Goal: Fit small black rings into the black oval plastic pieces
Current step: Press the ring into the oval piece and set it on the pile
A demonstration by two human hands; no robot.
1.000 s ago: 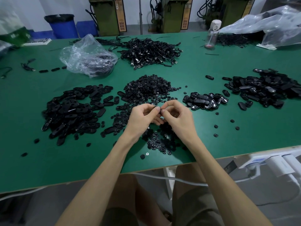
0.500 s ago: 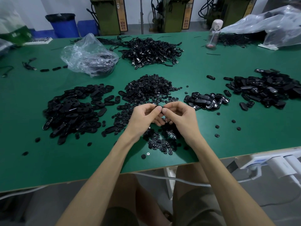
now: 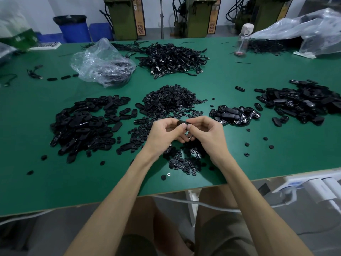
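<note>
Head view: both hands meet over the near-middle of the green tabletop [image 3: 276,163]. The left hand [image 3: 163,134] & right hand [image 3: 209,134] hold one black oval piece [image 3: 182,123] between them, raised off the tabletop. The left grip pinches the piece's left end w/ thumb and curled fingers; the right grip pinches its right end, thumb tip pressed close to the left thumb. Whether a ring sits in the piece can't be told, since the fingers hide it.

Loose small rings [image 3: 184,163] lie scattered under the hands & toward the front edge; the main ring pile [image 3: 169,100] sits just beyond the hands, approx. centre. There is a big heap of oval pieces [image 3: 83,124] to the left; a smaller glossy cluster [image 3: 234,115] lies just right of the hands; a larger heap [image 3: 302,102] lies far right.

Further back: a tangle of black cables [image 3: 173,58]; a crumpled clear bag [image 3: 101,61] to its left, dark items inside; a clear bottle [image 3: 243,39] upright near the far edge. A small silver screw head [image 3: 168,174] lies near the front edge, just beside a single dark ring.
</note>
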